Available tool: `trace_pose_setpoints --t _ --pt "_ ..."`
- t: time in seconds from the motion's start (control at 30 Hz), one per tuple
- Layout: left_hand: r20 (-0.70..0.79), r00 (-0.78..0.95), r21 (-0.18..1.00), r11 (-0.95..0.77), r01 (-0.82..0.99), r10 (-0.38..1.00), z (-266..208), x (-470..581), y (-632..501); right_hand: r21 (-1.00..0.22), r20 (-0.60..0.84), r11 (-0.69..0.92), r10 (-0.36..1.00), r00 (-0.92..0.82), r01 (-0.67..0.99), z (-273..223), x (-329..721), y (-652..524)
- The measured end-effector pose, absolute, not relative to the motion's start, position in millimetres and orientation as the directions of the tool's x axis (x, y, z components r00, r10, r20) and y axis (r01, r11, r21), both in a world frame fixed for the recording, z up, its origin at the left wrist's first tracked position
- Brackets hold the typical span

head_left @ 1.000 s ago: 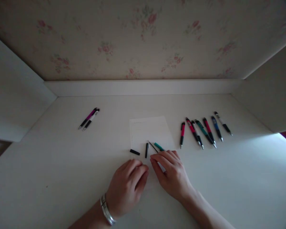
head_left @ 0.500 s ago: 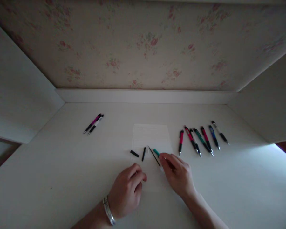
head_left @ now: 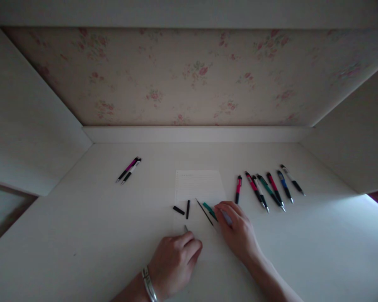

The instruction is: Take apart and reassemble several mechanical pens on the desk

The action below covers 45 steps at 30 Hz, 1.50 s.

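Observation:
My left hand [head_left: 180,259] is closed near the front of the lined paper, and a small silver pen tip [head_left: 185,228] sticks out past its fingers. My right hand [head_left: 237,228] is curled closed at the right of the sheet, with a pale bluish bit showing between thumb and fingers; what it is I cannot make out. Just left of those fingertips lies a teal pen barrel [head_left: 208,208] with a dark end. Beside it rests a thin dark pen refill [head_left: 204,212]. Two short black pen grips [head_left: 178,210] lie further left on the paper.
The lined paper [head_left: 197,182] lies mid-desk. Several click pens [head_left: 271,189] in red, white, green and blue lie at the right. A purple pen [head_left: 127,170] and a white pen [head_left: 131,171] lie at the left. White panels and a papered wall enclose the desk.
The camera view has tilted up a little. My left hand has moved slightly right, and a silver tip now shows at its fingers. My right fingers have come off the teal barrel.

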<state>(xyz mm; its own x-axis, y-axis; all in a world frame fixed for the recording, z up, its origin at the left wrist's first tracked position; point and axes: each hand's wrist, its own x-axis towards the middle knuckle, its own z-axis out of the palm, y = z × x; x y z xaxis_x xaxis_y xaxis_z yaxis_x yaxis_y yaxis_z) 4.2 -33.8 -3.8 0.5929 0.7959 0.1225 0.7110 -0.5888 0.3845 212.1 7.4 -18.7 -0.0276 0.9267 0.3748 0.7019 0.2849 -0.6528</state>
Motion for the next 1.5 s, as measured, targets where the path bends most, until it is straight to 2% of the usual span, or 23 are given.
trace_pose_setpoints --t 0.2,0.47,0.77,1.23,1.5 --pt "0.099 0.575 0.397 -0.562 0.726 0.812 -3.8 3.2 -35.8 -0.765 0.312 0.237 0.950 0.023 0.599 -12.1 207.6 2.5" --pt "0.104 0.511 0.436 -0.501 0.748 0.853 -7.4 -0.1 -35.5 -0.750 0.268 0.231 0.963 -0.035 0.620 -9.8 202.7 -5.8" --pt "0.231 0.582 0.489 -0.610 0.624 0.780 -3.3 3.7 -37.7 -0.722 0.214 0.240 0.969 -0.121 0.648 -12.3 202.2 -12.8" --pt "0.138 0.641 0.422 -0.630 0.652 0.755 -2.1 4.2 -35.9 -0.698 0.217 0.265 0.964 -0.157 0.666 -10.0 202.6 -11.4" --pt "0.125 0.636 0.444 -0.616 0.650 0.761 -2.2 4.6 -36.0 -0.691 0.202 0.257 0.966 -0.160 0.675 -11.5 203.6 -12.7"
